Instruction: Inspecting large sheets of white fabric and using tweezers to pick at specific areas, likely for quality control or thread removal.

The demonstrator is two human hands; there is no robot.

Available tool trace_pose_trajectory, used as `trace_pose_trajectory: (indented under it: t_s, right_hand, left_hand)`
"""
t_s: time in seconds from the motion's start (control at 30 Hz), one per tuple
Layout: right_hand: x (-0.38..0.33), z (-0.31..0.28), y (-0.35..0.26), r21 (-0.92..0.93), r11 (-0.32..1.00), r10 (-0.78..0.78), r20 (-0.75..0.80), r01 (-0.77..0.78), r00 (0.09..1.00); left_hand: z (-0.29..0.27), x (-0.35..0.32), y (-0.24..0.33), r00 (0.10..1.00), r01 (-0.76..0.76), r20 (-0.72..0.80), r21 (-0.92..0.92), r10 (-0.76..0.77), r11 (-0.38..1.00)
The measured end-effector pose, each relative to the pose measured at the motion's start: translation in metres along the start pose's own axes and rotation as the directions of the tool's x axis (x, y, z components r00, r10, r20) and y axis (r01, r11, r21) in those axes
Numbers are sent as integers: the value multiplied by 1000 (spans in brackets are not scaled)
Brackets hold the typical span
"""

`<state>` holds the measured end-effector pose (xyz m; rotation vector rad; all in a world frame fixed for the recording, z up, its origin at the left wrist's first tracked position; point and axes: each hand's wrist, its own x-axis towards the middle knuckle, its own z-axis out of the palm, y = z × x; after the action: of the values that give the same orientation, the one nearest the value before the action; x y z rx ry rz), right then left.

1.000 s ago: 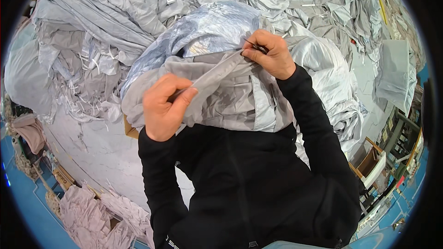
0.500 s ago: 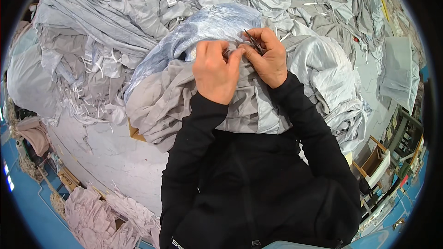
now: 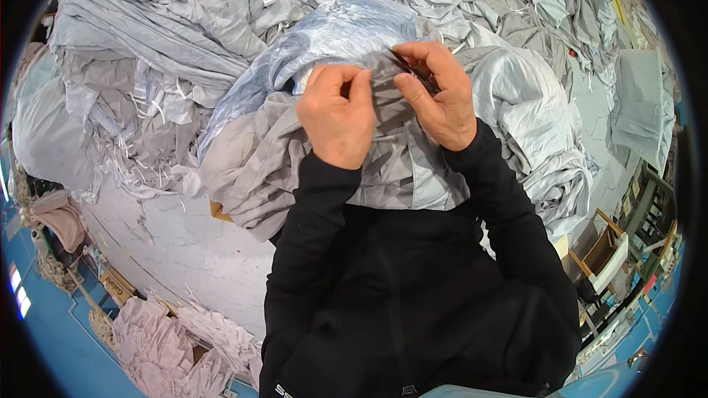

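A grey garment [image 3: 258, 155] lies bunched in front of me on a worktable, draped toward my black-sleeved body. My left hand [image 3: 337, 114] pinches its upper edge between thumb and fingers. Close beside it, my right hand [image 3: 436, 92] grips the same edge, and a thin dark tool seems to sit between its fingers, though I cannot tell for sure. A shiny pale blue fabric piece [image 3: 332, 37] lies just behind both hands.
Heaps of grey and pale garments [image 3: 147, 44] cover the table to the left and back. More light fabric [image 3: 531, 118] piles up at right. A pinkish cloth pile [image 3: 162, 339] sits on the blue floor [image 3: 51, 346] at lower left. Wooden frames [image 3: 605, 258] stand at right.
My left hand has moved up and right from the garment's lower fold to meet my right hand at the upper edge. The garment has bunched up between them.
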<state>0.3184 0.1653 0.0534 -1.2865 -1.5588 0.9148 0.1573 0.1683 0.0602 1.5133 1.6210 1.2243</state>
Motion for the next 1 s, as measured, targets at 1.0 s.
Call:
trace_pose_trajectory:
  t_s: [1.0]
  right_hand:
    - [-3, -1, -30, -576, 745, -336, 112, 336, 935]
  left_hand:
    - [5, -19, -21, 999, -27, -43, -132, 22, 991]
